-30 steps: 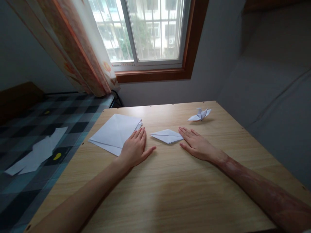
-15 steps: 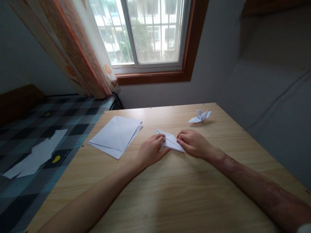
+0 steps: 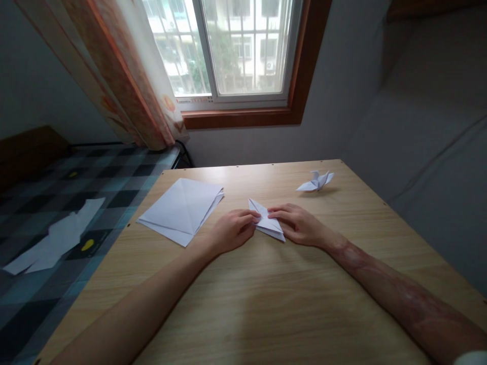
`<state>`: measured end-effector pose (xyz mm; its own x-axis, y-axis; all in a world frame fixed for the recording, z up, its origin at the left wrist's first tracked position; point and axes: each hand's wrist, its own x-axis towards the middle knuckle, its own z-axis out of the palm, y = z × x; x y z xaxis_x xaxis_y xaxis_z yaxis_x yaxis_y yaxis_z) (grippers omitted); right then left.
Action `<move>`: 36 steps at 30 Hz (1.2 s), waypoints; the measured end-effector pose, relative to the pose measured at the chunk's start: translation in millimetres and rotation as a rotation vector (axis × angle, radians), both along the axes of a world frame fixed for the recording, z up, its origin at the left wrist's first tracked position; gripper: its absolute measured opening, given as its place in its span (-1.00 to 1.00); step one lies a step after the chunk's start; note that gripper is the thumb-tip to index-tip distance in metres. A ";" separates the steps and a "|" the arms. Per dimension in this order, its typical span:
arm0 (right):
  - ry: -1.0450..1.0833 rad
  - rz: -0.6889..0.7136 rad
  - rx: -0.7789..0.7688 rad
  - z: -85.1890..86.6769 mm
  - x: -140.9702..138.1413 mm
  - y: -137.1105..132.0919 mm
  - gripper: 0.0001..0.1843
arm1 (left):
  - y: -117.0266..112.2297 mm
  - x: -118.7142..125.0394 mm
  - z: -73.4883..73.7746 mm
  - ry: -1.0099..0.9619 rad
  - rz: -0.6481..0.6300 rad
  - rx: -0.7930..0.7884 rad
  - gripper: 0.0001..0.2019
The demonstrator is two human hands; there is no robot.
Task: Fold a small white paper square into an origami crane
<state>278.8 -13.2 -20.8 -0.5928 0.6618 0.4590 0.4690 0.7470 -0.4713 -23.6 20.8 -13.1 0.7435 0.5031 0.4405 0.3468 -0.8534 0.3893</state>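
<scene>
- Head view, from where I stand: the folded paper [image 3: 266, 223] lies flat on the desk [image 3: 243, 304], about midway between the left and right edges and somewhat nearer the far edge than the near one.
- It is a narrow, kite-like piece. Its long axis runs on a slant, one tip pointing toward the far left corner and the other toward the near right.
- The left hand [image 3: 232, 230] comes at it from the left, fingers curled in, with thumb and forefinger closed on the paper's left edge near its middle.
- The right hand [image 3: 299, 225] comes from the right, loosely curled. Its fingertips [image 3: 274, 210] rest on top of the paper and its thumb lies along the near right edge, so it too has hold of the piece.
- Neither hand is nearer than the other: the paper sits between them, touched by both, and their fingertips almost meet across its short width.
- I cannot tell whether any part of it is raised off the wood.
- Toward the left edge, well apart from the hands, a stack of white sheets [image 3: 180, 210] lies flat.
- Close to the far right corner stands a small paper crane [image 3: 315, 182], untouched.
</scene>
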 end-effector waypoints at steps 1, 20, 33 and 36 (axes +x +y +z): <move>-0.002 0.002 0.012 0.8 -0.7 -0.3 -0.61 | -0.3 -0.2 0.2 0.014 -0.004 0.027 -0.79; 0.010 0.002 -0.005 0.7 -2.7 0.8 -0.78 | -0.7 -1.1 3.4 0.030 0.025 0.009 -0.79; 0.195 -0.137 -0.160 -10.7 -11.4 -0.2 -0.89 | 1.9 -1.2 1.0 0.062 0.034 0.035 -0.80; 0.175 -0.139 -0.107 -11.0 -12.5 -1.3 -0.91 | 2.0 -1.8 0.7 0.057 0.019 0.023 -0.79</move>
